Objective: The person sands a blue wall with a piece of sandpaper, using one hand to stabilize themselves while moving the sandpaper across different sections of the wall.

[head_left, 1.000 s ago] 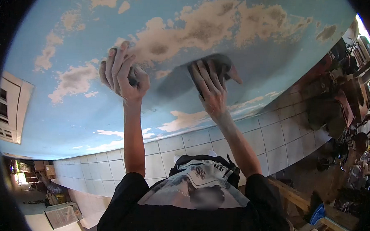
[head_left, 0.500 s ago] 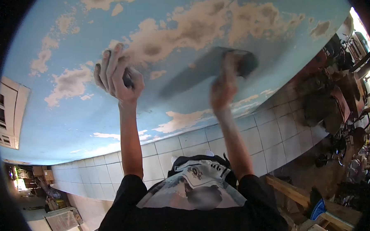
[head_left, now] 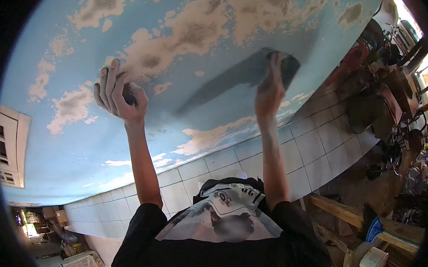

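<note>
My right hand [head_left: 270,95] presses a dark piece of sandpaper [head_left: 291,70] against a light blue wall [head_left: 176,127]. The hand is a little blurred, and its shadow falls leftward over the paint. Farther left, my left hand [head_left: 121,92] is raised near the wall, dusty, with its fingers curled. Something dark shows between its thumb and fingers; I cannot make out whether it is an object or shadow. Above both hands the paint is worn into beige patches [head_left: 194,33] with grey centres.
White tiles [head_left: 313,161] line the lower wall. On the left is a white vent frame [head_left: 14,146]. At lower right are wooden beams [head_left: 335,210], a blue brush [head_left: 373,229] and a white tub [head_left: 373,261]. Cluttered items, including chairs, stand at far right.
My right hand and the sandpaper have shifted slightly right across the wall. My left hand appears lower and farther left as the view has moved.
</note>
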